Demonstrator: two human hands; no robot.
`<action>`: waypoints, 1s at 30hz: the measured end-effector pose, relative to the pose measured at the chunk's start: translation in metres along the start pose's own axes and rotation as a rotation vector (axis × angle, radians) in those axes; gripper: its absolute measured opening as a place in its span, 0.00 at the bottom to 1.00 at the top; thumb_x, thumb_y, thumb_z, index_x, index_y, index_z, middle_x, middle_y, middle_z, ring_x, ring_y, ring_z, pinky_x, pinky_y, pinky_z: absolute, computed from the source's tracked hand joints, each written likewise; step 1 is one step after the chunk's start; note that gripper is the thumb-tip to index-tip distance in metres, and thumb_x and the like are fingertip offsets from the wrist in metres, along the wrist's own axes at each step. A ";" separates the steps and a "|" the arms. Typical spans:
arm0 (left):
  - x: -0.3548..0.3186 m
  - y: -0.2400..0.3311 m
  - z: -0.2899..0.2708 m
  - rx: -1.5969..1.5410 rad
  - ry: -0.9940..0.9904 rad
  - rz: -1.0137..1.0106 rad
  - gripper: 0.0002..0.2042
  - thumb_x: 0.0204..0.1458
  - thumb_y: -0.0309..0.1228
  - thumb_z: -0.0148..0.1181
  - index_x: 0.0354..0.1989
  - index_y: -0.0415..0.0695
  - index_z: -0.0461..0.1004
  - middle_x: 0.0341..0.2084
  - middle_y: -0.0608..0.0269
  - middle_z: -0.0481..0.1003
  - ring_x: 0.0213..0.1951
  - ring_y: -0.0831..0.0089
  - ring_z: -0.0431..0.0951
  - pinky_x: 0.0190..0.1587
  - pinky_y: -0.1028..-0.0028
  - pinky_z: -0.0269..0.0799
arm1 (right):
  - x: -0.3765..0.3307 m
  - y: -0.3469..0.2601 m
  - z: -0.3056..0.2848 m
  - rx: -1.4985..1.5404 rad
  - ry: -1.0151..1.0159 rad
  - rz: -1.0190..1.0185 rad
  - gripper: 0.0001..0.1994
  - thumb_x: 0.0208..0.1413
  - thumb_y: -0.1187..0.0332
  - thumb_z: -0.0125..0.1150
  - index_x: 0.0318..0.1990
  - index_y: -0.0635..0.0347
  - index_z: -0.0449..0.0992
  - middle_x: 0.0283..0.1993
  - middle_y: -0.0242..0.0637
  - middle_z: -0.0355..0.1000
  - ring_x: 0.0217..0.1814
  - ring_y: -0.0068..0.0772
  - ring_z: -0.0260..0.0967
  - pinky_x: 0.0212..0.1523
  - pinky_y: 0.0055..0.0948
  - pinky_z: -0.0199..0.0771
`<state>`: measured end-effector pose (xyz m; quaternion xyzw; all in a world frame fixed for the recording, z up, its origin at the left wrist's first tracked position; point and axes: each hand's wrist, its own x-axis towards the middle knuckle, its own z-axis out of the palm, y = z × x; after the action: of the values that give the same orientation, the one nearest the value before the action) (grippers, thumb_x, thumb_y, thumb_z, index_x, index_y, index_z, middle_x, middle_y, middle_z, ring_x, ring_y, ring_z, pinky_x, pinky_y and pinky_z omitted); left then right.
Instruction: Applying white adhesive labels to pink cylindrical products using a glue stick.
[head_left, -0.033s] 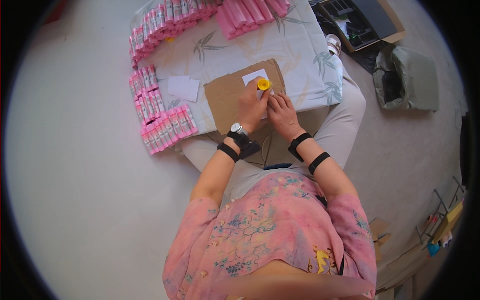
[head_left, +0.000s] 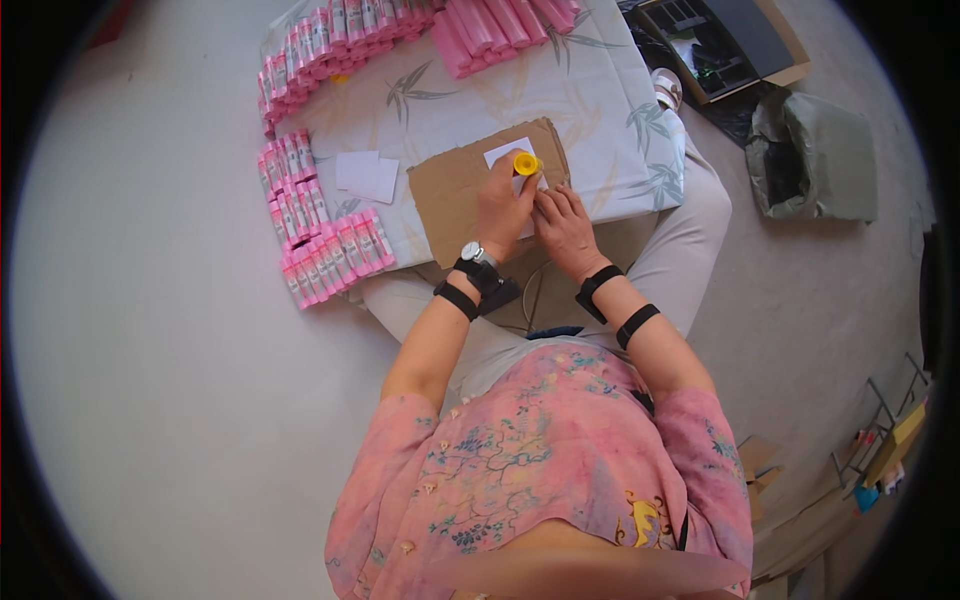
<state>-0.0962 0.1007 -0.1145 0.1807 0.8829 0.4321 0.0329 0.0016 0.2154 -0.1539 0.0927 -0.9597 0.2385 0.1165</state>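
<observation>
My left hand (head_left: 503,208) is closed around an upright glue stick, its round yellow end (head_left: 526,163) facing up. The stick's lower end is hidden by my fingers. Beneath it lies a white paper piece (head_left: 507,152) on a torn-edged sheet of brown cardboard (head_left: 447,198). Beside the stick, my right hand (head_left: 568,230) rests with its fingers extended over the paper and the cardboard's near right part. Its thumb tip is hard to make out. Two more white paper pieces (head_left: 372,179) overlap on the tablecloth, left of the cardboard.
Pink-ended clear tubes (head_left: 335,255) line the table's left side, with more piled at the far left (head_left: 320,45). Pink rolls (head_left: 490,35) lie at the far edge of the leaf-patterned cloth (head_left: 420,95). On the floor at right are an open box (head_left: 705,50) and a grey-green bag (head_left: 830,160).
The glue stick's yellow end has shifted slightly away from me, along with the fingers of my left hand. My right hand stays where it was.
</observation>
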 end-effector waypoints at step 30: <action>0.029 -0.012 -0.035 -0.089 0.067 -0.076 0.16 0.57 0.28 0.68 0.51 0.38 0.73 0.36 0.49 0.80 0.38 0.56 0.84 0.40 0.65 0.78 | 0.006 0.003 0.004 -0.010 0.037 0.003 0.23 0.54 0.72 0.56 0.60 0.63 0.74 0.59 0.38 0.71 0.65 0.37 0.67 0.73 0.44 0.60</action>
<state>-0.1341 0.0770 -0.0992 0.1308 0.8696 0.4753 0.0280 -0.0058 0.2149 -0.1571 0.0864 -0.9587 0.2354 0.1343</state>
